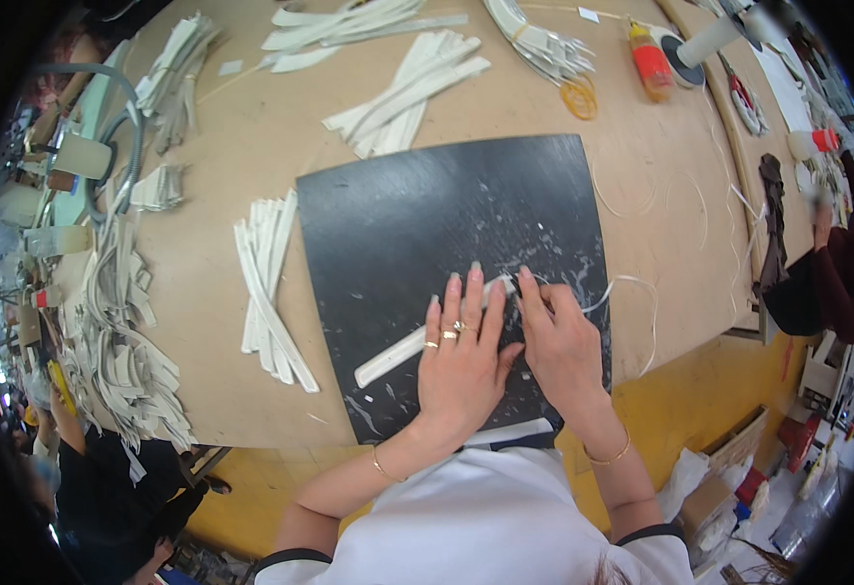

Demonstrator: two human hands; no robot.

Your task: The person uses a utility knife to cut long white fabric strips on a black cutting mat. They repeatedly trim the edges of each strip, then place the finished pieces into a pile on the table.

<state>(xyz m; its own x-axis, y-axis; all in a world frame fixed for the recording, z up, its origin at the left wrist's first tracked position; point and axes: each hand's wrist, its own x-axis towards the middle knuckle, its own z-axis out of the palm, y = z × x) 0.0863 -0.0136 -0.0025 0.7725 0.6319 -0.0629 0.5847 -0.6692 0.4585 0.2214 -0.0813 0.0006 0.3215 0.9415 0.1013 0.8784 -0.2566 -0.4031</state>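
A white strip (pixel 396 357) lies slantwise on a dark cutting mat (pixel 427 214). My left hand (pixel 461 366) rests flat along it, fingers stretched out and covering its middle part. At the strip's upper right end is my right hand (pixel 561 346), with the index finger pointing at that end and the other fingers curled in. What its fingertips hold, if anything, is hidden. A thin white cord (pixel 632 280) loops out from beside the right hand, over the mat's right edge and onto the table. Another white strip (pixel 510 432) lies at the mat's near edge, close to my body.
Bundled white strips (pixel 269 283) lie left of the mat, with more bundles (pixel 407 93) beyond it. A large heap of strips (pixel 129 341) hangs over the table's left edge. An orange-red bottle (pixel 651 66), a spool (pixel 685 60) and pliers (pixel 742 97) are at the far right. Other people work at both sides.
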